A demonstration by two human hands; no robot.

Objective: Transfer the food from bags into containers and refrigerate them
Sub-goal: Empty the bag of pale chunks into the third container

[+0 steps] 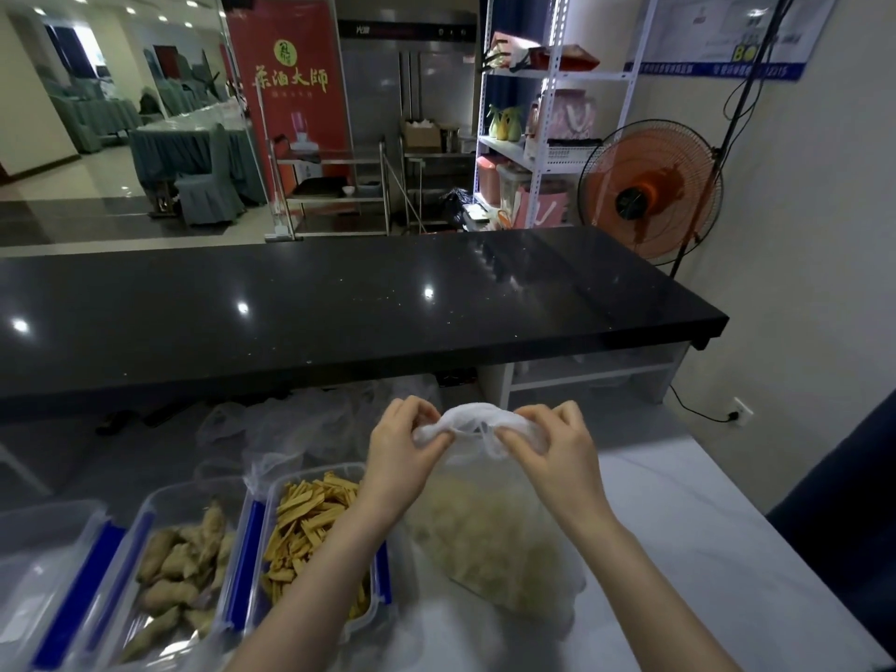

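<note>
we saw both hands up at the top of a thin white bag (489, 521) that stood on the pale table (703, 535). the left hand (406, 446) pinched the bunched top of the bag, and the right hand (548, 448) pinched it too, just beside the left. the bag held pale food (we could not tell what kind). to the left sat a clear box of yellow strips (310, 526), then a clear box of brown lumps (184, 565), both with no lids on.
</note>
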